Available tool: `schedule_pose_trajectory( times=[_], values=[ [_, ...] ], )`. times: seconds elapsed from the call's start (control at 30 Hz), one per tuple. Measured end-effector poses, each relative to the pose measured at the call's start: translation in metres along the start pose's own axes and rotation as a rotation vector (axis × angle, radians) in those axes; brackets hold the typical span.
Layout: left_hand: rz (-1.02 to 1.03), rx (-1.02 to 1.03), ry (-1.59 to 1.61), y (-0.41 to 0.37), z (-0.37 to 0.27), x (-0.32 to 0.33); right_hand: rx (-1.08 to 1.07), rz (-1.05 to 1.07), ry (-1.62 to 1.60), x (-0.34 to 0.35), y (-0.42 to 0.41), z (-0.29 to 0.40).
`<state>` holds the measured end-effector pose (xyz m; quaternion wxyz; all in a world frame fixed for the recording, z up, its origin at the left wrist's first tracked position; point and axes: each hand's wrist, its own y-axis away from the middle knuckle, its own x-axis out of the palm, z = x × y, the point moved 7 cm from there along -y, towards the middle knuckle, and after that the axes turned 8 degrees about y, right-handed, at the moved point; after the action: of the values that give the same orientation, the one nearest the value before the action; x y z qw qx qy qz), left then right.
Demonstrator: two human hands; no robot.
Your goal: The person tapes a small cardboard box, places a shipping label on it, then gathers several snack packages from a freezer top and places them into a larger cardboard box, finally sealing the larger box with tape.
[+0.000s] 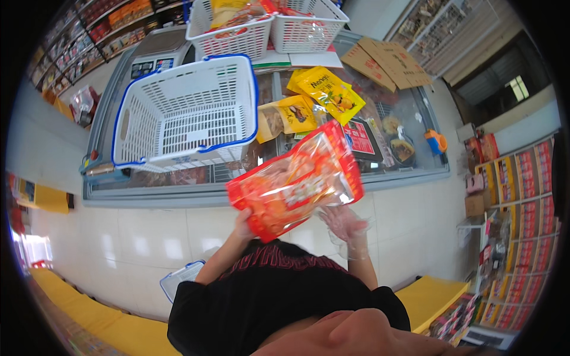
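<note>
My left hand [243, 225] grips the lower left corner of a large red snack bag [296, 182] with a shiny, partly clear front. The bag is tilted in front of my body, its right end higher. My right hand [345, 224], in a thin clear plastic glove, is just below the bag's lower right edge with fingers extended; whether the fingertips touch the bag I cannot tell. Beyond the bag, on a glass-topped chest freezer [209, 198], are yellow mango pouches [331, 93] and a yellow-brown snack pouch [285, 118]. A white basket [187, 95] with blue rim stands to the left.
Two white baskets [231, 42] with packets stand at the back, beside a weighing scale [156, 51]. Flattened cardboard [387, 64] and an orange-and-blue tape dispenser [435, 141] lie at the right. Another basket [180, 280] sits on the floor at left, near a yellow-covered bench [102, 320].
</note>
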<state>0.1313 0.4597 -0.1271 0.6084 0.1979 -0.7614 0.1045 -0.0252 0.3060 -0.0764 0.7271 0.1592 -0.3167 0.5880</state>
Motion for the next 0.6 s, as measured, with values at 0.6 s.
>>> schedule_pose_trajectory(
  times=[0.6],
  values=[
    [-0.68,0.407,-2.282,-0.239,-0.048,0.004,-0.024,-0.946,0.618,-0.255,-0.04,0.209]
  ],
)
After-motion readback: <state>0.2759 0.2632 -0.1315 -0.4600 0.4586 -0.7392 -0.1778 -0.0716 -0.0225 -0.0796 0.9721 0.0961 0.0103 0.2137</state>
